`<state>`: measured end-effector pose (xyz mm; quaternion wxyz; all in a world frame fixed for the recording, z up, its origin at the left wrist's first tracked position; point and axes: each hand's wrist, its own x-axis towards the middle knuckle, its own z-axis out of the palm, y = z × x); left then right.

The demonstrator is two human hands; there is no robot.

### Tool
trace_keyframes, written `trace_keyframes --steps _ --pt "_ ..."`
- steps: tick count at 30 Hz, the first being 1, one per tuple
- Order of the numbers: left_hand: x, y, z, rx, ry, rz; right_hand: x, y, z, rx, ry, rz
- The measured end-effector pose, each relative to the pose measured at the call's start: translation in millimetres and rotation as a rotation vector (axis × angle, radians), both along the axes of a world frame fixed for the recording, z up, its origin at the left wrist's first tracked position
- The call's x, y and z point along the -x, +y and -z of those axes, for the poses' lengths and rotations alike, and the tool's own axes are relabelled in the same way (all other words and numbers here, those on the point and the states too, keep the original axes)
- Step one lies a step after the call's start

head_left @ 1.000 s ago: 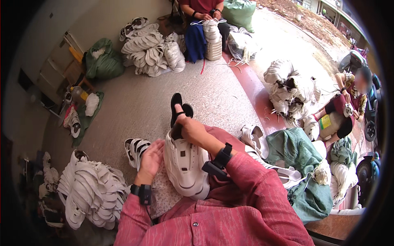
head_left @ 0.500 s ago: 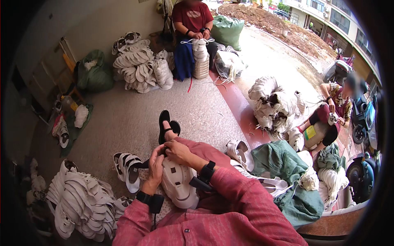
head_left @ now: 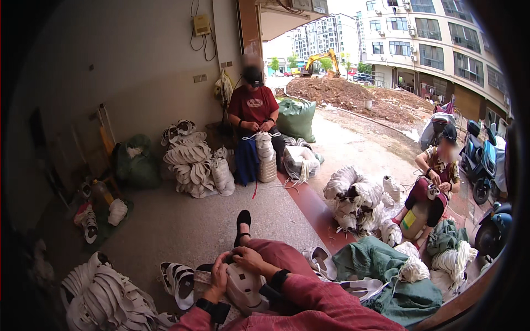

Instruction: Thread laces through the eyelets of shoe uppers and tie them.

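On my lap rests a bulky off-white piece [head_left: 243,284] with small dark square marks. It looks like a bundle of shoe uppers, but its exact kind is unclear. My left hand [head_left: 218,276] lies along its left side, fingers bent at its far end. From the right, my right hand [head_left: 249,259] closes over the same end, its fingertips close to the left hand's. Something small and dark shows between the fingers, too hidden to name. White strappy shoe uppers [head_left: 179,284] lie just left of my hands.
A large heap of white shoe uppers [head_left: 107,295] stands at the near left. Right of my leg lie a green sack [head_left: 367,259] and a loose white shoe [head_left: 320,262]. One person [head_left: 255,107] sits at the back, another [head_left: 441,165] at the right, near parked scooters [head_left: 481,160].
The view has tilted upward, showing more of the wall and street, and my hands appear lower in it. Both hands stay at the off-white piece's far end.
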<state>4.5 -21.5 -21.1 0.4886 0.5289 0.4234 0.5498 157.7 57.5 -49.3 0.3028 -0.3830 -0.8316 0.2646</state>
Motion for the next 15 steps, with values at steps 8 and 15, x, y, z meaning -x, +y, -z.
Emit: trace_keyframes --steps 8,15 --pt "5 12 20 -0.089 0.051 -0.007 -4 -6 -27 0.314 0.155 0.045" --pt "12 5 23 -0.092 0.105 0.009 0 -13 -26 0.366 0.151 0.068"
